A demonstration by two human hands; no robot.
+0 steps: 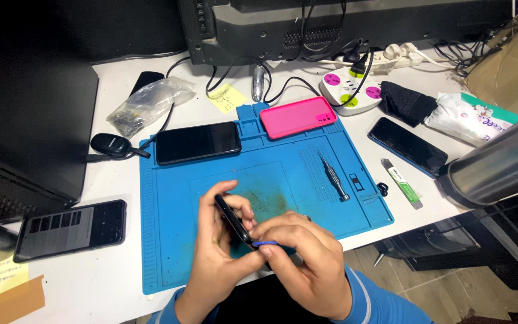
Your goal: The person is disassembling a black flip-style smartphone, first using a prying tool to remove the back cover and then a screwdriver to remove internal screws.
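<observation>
**Two hands on a dark phone over a blue mat**

Largest first: white desk (121, 282), one. Dark monitor back (307, 24) at far edge, cables hanging from it. One blue rubber work mat (175, 198), rectangular, ridged borders, worn patch in the middle. One steel cylinder flask (499, 165) lying at the right edge.

Phones: four dark slabs counted. One black phone (198, 143) flat on the mat's far left corner; one lit-screen phone (72, 230) on the desk left of the mat; one dark phone (407, 146) on the desk right of the mat; one held. Plus one pink phone case (298, 116) on the mat's far edge.

Hands: left hand (217, 252) curled narrow, gripping the thin black held phone (235, 221) edge-on, tilted, above the mat's near edge. Right hand (307, 258) closed tight, pinching a small blue pry pick (266, 243) against the phone's lower edge. Fingers cover most of the phone; contact point partly hidden.

Smaller stuff: one white round power hub (350, 90) with pink and green spots, one clear plastic bag of parts (148, 105), one black cloth (407, 102), one metal screwdriver (334, 177) on the mat's right part, one green-white flat tool (403, 183), one yellow sticky note (228, 98).
</observation>
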